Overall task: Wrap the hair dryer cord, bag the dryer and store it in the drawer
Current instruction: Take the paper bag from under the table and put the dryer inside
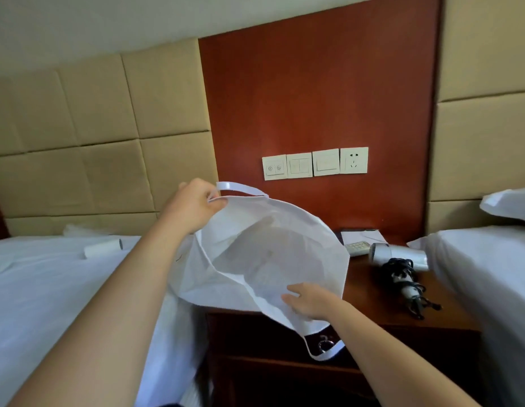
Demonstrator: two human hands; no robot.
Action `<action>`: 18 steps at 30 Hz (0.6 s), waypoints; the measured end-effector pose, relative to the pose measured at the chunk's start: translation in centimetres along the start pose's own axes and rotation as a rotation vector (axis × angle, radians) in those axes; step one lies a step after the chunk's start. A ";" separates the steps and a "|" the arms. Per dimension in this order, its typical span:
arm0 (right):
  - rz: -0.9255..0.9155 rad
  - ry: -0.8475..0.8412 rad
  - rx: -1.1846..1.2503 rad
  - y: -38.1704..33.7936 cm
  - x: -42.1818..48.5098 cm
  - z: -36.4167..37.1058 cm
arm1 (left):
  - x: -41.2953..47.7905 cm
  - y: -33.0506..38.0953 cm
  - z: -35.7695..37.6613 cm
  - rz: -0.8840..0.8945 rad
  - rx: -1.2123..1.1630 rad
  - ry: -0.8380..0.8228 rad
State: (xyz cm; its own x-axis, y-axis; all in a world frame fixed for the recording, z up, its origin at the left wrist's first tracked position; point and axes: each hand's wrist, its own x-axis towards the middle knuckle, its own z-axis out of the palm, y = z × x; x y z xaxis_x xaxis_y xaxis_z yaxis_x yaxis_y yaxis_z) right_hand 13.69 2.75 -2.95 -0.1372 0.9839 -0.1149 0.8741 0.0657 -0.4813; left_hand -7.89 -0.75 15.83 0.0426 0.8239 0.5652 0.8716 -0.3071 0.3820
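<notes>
The left hand (196, 205) pinches the bag (270, 254) at its far rim, the right hand (311, 301) lies on the near rim, grip unclear; the hair dryer (399, 255) sits cord-wrapped on the table (370, 292), and reaching for it may let the limp mouth collapse

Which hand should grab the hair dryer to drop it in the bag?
Right. The hair dryer lies on the nightstand right of the bag, nearer the right hand, which only rests on the near rim. The left hand pinches the far rim, holding the bag up.
</notes>
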 end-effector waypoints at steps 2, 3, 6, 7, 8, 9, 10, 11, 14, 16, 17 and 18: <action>-0.045 0.021 0.065 -0.3 -1.1 -1.1 | 0.2 0.1 -0.4 0.019 0.005 -0.042; -0.088 0.048 0.110 -0.4 -1.9 -1.8 | 0.3 0.1 -0.5 0.032 0.012 -0.054; -0.222 0.159 0.147 -0.5 -5.0 -4.3 | 0.4 0.5 -0.2 0.074 0.023 -0.089; -0.245 0.200 0.127 -0.2 -6.1 -5.1 | 0.4 0.8 0.1 0.090 0.032 -0.094; -0.256 0.237 0.103 0.3 -7.1 -5.9 | 0.4 1.0 0.4 0.107 0.046 -0.093; -0.262 0.274 0.078 0.8 -8.0 -6.7 | 0.4 1.2 0.7 0.120 0.057 -0.088; -0.258 0.317 0.048 1.5 -8.7 -7.3 | 0.5 1.4 1.0 0.134 0.063 -0.079; -0.244 0.367 0.012 2.2 -9.4 -7.9 | 0.6 1.4 1.4 0.149 0.071 -0.068; -0.142 0.523 -0.107 4.3 -10.5 -9.1 | 0.7 1.4 2.2 0.174 0.085 -0.061; -0.027 0.630 -0.156 5.8 -10.5 -9.7 | 0.7 1.5 2.9 0.185 0.085 -0.088; 0.044 0.675 -0.156 6.6 -10.4 -10.0 | 0.7 1.6 3.2 0.195 0.096 -0.102; 0.110 0.710 -0.147 7.5 -10.1 -10.2 | 0.7 1.7 3.5 0.207 0.110 -0.114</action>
State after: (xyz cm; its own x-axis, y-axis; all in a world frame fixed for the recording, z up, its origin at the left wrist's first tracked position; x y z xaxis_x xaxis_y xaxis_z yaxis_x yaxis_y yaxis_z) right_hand 26.39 -5.03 3.50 0.2462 0.8538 0.4587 0.9258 -0.0672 -0.3719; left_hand -4.64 0.96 14.32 0.2745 0.7991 0.5348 0.8864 -0.4259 0.1814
